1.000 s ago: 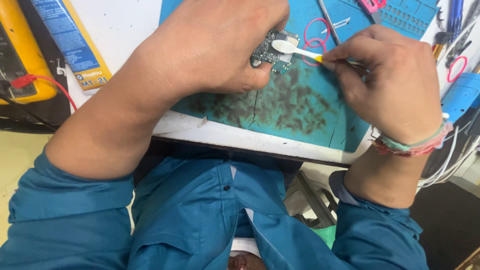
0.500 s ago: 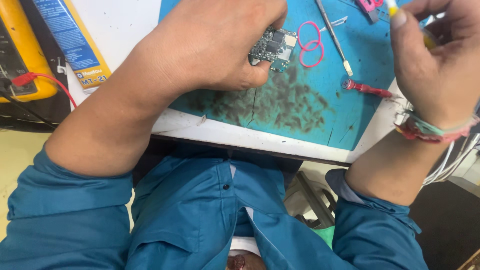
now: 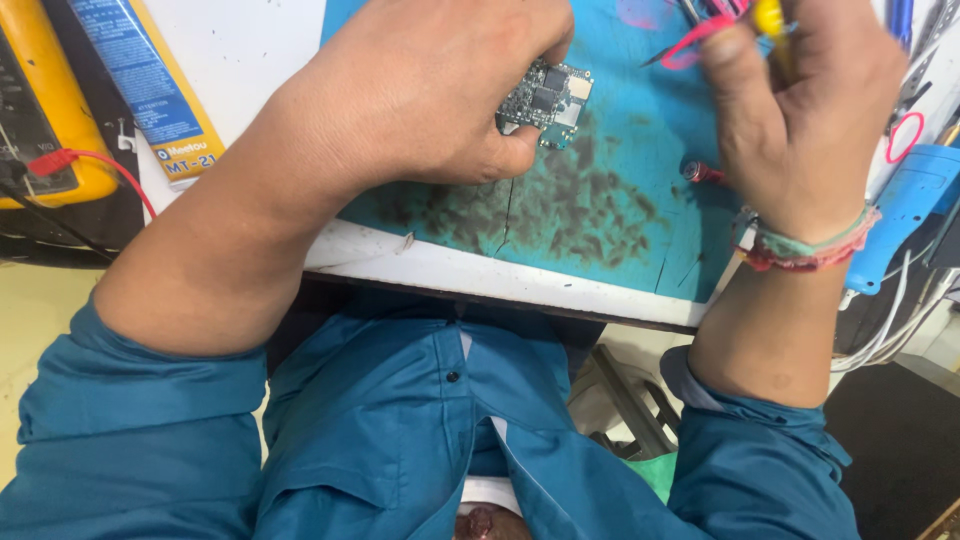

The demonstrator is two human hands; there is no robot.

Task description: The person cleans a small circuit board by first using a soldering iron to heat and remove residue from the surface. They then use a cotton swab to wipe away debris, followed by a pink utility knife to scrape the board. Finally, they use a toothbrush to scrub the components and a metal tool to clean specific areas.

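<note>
Left hand [image 3: 420, 90] sits upper centre of frame, closed around a small circuit board [image 3: 547, 100], pinched by its edges between thumb and fingers, held just above or against the teal work mat [image 3: 620, 160]. I can't tell whether the board touches the mat. About half the board sticks out to the right of the grip, component side up.

Right hand [image 3: 800, 110] is upper right, raised and blurred, fingers curled shut around a thin yellow-handled tool [image 3: 770, 20]. Tool tip isn't visible. It's apart from the board, well to its right.

Handling, as I judge it: the board is light, stiff and thin, with fragile surface parts. Edge grip only, keep fingers off the chips and shields. Bare edges could be slippery, so pinch at two opposite sides.

Around it: dark smudged patch on the mat below the board, a small red tool [image 3: 705, 172] near the right wrist, pink loops [image 3: 690, 45] at the top edge, a yellow multimeter [image 3: 40, 120] with a red lead [image 3: 90, 160] at upper left, and a blue tool [image 3: 905, 215] at right.
</note>
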